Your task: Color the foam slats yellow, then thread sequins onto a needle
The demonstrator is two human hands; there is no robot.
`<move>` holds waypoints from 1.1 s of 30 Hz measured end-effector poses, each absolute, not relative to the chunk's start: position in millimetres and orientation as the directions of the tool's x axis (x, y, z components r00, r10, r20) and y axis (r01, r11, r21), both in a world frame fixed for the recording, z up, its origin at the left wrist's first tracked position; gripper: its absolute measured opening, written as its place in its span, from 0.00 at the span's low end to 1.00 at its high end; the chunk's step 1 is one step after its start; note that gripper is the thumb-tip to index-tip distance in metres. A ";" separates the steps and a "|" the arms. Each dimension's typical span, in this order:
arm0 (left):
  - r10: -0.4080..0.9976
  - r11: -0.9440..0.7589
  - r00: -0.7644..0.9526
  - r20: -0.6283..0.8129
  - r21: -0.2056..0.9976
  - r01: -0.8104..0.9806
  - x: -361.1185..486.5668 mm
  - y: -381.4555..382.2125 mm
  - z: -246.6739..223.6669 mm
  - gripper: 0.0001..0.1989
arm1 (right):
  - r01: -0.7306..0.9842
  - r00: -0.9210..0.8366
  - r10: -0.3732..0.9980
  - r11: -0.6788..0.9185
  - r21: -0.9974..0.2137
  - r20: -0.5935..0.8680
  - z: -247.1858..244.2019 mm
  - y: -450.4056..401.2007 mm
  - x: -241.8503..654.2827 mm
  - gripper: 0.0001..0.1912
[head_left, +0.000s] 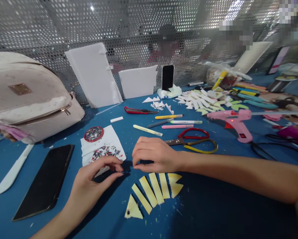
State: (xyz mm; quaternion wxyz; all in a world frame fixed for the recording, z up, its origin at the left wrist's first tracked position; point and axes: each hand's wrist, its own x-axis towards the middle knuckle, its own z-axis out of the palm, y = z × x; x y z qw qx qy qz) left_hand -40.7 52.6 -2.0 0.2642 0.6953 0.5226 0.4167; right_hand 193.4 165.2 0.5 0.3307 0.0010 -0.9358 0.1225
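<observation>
Your left hand (pixel 90 181) hovers by the near edge of the white sheet (pixel 85 151), thumb and fingertips curved towards each other; whether anything tiny sits between them, you can't tell from this view. Your right hand (pixel 156 154) is curled with its fingertips pointing down, facing the left one across a small gap — again, you can't tell if it pinches something.

Just on your side of the right hand, the yellow fish pieces lie flat on the blue desk (pixel 94 219): a triangular head (pixel 133 209) with a dark eye at the left, four separate strips (pixel 148 191) and a notched tail (pixel 175 185) at the right. On your sheet sit a red-rimmed dish (pixel 93 133) of glittery bits and a loose scatter of coloured bits (pixel 105 152). Scissors (pixel 198 146) lie beyond your right wrist, markers (pixel 177 126) behind them.
</observation>
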 end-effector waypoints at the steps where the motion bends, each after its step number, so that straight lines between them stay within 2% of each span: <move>1: 0.947 -0.314 0.107 0.302 0.804 0.505 -40.7 52.9 -2.2 0.06 | -0.082 -0.785 0.074 0.971 -0.223 0.614 0.4 165.3 193.3 0.08; 13: 0.940 -0.329 0.098 0.326 0.793 0.513 -42.8 50.9 -2.5 0.07 | -0.068 -0.789 0.065 0.979 -0.192 0.611 -0.3 165.5 193.2 0.10; 33: 0.890 -0.439 0.161 0.426 0.705 0.558 -41.5 51.9 0.0 0.06 | -0.077 -0.797 0.050 0.980 -0.184 0.602 -1.2 166.2 193.0 0.10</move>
